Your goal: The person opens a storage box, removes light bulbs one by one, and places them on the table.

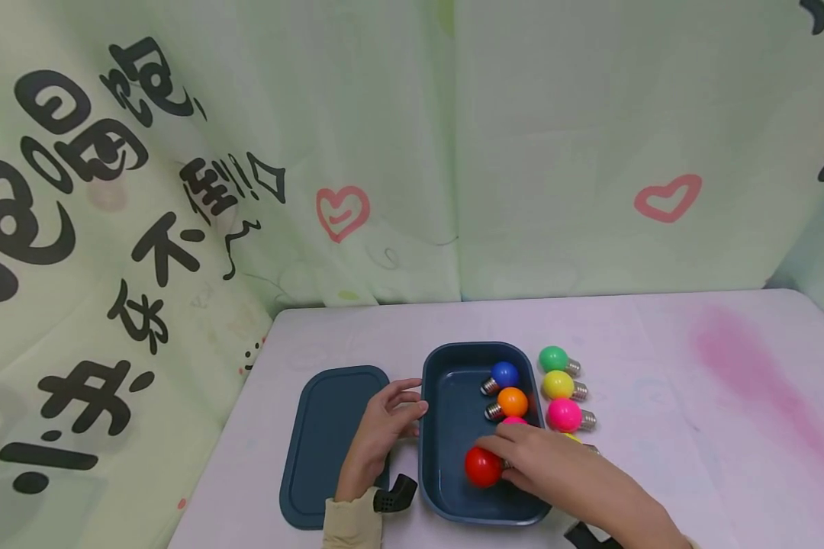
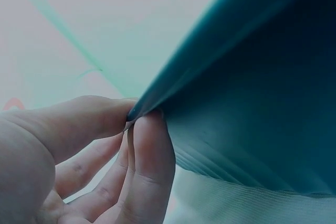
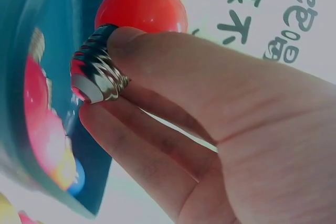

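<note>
My right hand [image 1: 556,461] pinches a red light bulb [image 1: 483,467] by its metal screw base [image 3: 100,66], over the near part of a dark blue box [image 1: 453,503]. On the box's left side, my left hand [image 1: 383,431] pinches the rim [image 2: 152,95] between thumb and forefinger. Along the right wall inside the box lie a blue bulb [image 1: 504,374], an orange bulb [image 1: 513,401] and a pink bulb [image 1: 514,420]. The right hand partly hides the pink one.
Right of the box, a green bulb [image 1: 553,358], a yellow bulb [image 1: 558,385] and a pink bulb [image 1: 564,415] lie in a column, with another yellow one partly hidden by the right hand. A flat dark blue lid [image 1: 329,427] lies left of the box. Curtains [image 1: 522,152] hang behind the table.
</note>
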`<state>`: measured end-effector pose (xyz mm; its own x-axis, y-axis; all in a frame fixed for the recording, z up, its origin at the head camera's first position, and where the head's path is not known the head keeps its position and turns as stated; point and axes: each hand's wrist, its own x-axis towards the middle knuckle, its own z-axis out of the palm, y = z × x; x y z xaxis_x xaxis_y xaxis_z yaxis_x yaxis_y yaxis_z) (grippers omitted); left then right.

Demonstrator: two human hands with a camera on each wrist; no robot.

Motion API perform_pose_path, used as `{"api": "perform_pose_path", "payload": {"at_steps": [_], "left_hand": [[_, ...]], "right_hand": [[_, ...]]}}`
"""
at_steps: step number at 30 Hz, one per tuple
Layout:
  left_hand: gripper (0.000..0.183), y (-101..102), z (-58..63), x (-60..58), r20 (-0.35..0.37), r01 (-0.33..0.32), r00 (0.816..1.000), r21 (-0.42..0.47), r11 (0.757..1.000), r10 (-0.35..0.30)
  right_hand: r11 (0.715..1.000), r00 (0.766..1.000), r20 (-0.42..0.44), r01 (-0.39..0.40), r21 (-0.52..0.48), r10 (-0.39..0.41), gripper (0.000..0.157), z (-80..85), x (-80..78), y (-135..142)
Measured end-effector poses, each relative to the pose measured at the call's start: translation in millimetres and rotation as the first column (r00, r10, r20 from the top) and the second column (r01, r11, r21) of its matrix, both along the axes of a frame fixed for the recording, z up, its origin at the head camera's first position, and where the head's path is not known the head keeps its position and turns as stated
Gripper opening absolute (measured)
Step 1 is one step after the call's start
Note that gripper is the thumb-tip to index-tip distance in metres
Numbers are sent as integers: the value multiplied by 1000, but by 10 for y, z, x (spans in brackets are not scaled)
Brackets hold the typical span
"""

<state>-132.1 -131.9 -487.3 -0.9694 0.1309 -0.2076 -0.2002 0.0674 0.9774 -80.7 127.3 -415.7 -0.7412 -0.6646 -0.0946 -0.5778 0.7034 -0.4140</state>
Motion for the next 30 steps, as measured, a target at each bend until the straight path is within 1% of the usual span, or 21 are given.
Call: {"api": "perform_pose_path", "payload": {"at_steps": [8,16,18,26,30], "left_hand": [[48,-2,-15,-13,9,-5,1000,1,1000,5],[50,4,-24,-15,-1,-7,1000,5,1000,7],[49,5,-24,-13,-4,-8,1000,4,1000,8],[49,8,-15,-11,-1,-9,1000,12,1000,9],[49,7,-17,-11,-3,-6,1000,14,1000,6]], "right_hand": [[999,999,15,44,-10,-43,44,18,7,222],[998,997,-27,66,2,-66,49,18,9,382],[997,997,-21,79,9,-78,50,20,13,404],[995,993,-63,96,8,-95,45,-24,52,548],[995,992,-77,96,-13,-96,46,-54,83,623]]}}
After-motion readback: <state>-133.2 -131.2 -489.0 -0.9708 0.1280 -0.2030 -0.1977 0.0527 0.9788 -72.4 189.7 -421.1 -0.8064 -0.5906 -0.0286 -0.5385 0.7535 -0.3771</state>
